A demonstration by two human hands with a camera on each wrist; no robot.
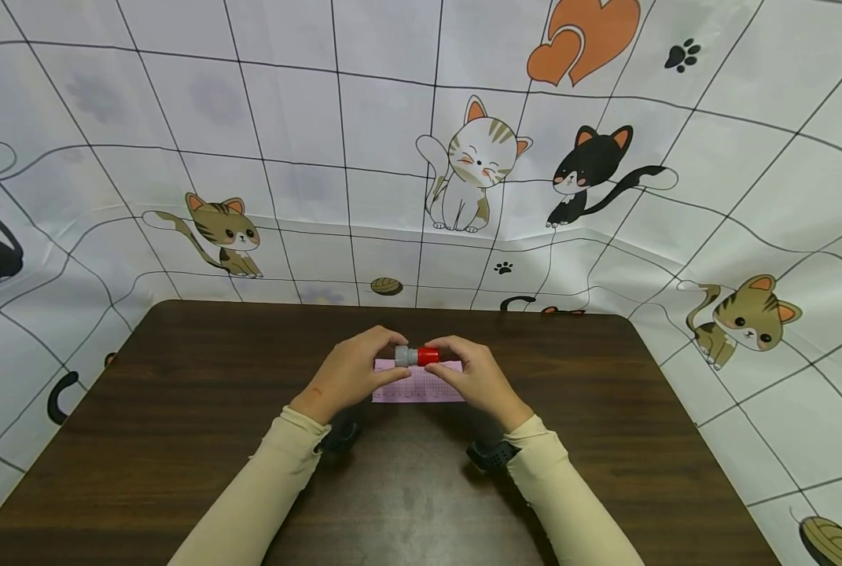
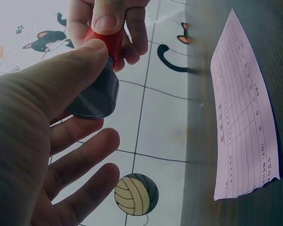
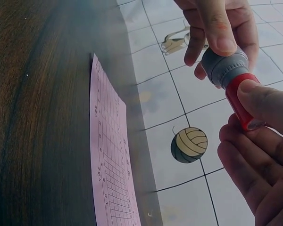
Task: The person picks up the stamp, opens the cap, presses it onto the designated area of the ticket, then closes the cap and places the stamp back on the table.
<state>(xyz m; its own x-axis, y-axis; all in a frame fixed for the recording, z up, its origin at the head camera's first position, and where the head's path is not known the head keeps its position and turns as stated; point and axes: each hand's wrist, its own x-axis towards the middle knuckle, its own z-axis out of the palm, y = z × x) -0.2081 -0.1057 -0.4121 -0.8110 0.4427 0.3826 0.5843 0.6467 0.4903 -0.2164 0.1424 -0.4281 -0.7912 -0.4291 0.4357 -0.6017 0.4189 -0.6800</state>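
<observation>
A dark wooden table (image 1: 180, 409) stands before white, black-gridded sheeting (image 1: 385, 118) printed with cartoon cats (image 1: 480, 157).

The paper (image 1: 421, 388) lies on the table (image 1: 251, 354). The cylinder (image 1: 417, 357) is located above the table, between the left hand (image 1: 352, 368), at its wide end, and the right hand (image 1: 482, 377), at its narrow end. The backdrop (image 1: 293, 118) is located behind the table.

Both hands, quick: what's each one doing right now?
Left hand: holding the gray end of the red-and-gray object, pinched.
Right hand: holding the same object's red end, pinched.
</observation>
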